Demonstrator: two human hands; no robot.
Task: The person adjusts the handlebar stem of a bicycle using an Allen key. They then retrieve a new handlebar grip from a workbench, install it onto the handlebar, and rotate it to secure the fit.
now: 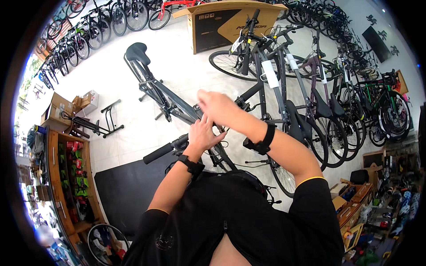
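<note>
In front of me stands a dark grey bicycle (177, 110), its black saddle (137, 53) pointing away. Its handlebar crosses below my hands, with one black grip (153, 155) at the left and another (252, 91) at the right. My left hand (204, 135) is at the front of the frame near the stem, fingers drawn together and thumb pointing right; what they pinch is hidden. Just above it, my right hand (217, 107) is curled closed and slightly blurred, touching or nearly touching the left fingertips. Whatever it holds is not visible. Black bands circle both forearms.
Several parked bicycles (290, 80) stand close on the right. A large cardboard box (213, 31) is at the far side. A black mat (128, 190) lies at the left, beside a wooden shelf (57, 173). Near it stands a black floor rack (111, 119).
</note>
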